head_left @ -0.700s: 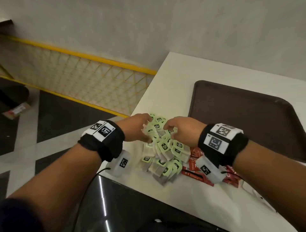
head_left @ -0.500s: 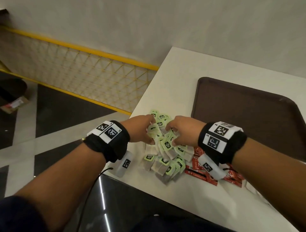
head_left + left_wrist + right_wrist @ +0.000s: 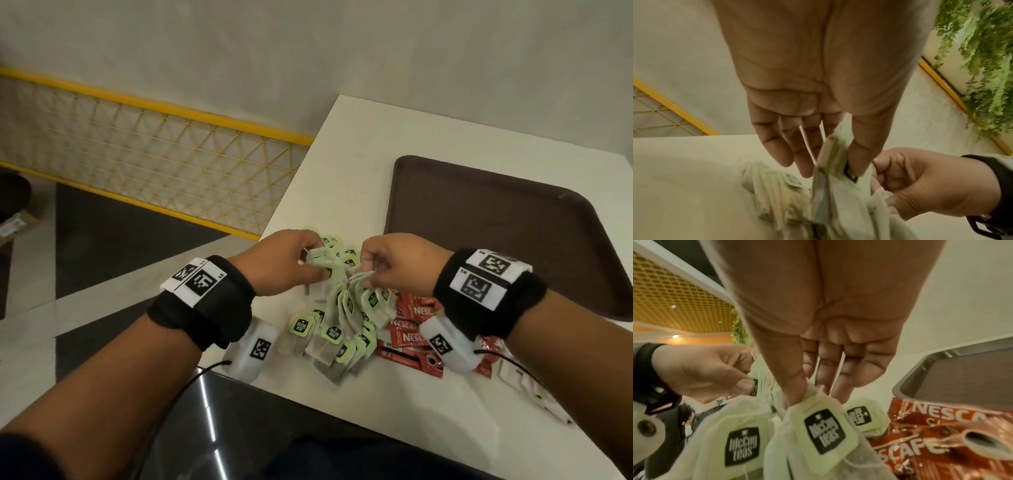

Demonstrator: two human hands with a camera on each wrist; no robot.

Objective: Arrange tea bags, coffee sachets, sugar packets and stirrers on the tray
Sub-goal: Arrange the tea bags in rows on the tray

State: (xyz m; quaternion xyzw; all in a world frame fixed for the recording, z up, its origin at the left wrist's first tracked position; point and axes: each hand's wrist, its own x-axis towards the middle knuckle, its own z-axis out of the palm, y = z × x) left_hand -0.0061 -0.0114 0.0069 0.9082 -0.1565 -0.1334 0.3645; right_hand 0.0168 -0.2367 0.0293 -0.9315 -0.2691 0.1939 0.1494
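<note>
A heap of tea bags [image 3: 329, 329] with pale green tags lies on the white table [image 3: 342, 144] near its front left edge. My left hand [image 3: 291, 260] pinches a bunch of tea bags [image 3: 838, 162] by their tags between thumb and fingers. Beside it, my right hand [image 3: 394, 260] pinches another cluster of tea bags [image 3: 824, 431] at their tops, and the bags hang down from it. Red coffee sachets [image 3: 411, 332] lie under my right wrist. The brown tray [image 3: 496, 222] stands behind my right hand with nothing on its visible part.
White packets [image 3: 527, 387] lie at the table's front right, partly hidden by my right forearm. A dark glossy surface [image 3: 212, 428] lies below the table's front edge. Left of the table are a yellow mesh railing [image 3: 154, 154] and a tiled floor.
Both hands have risen a little from the heap, lifting bunches of tea bags by their tops. The camera has tilted, so the tray sits lower in view.
</note>
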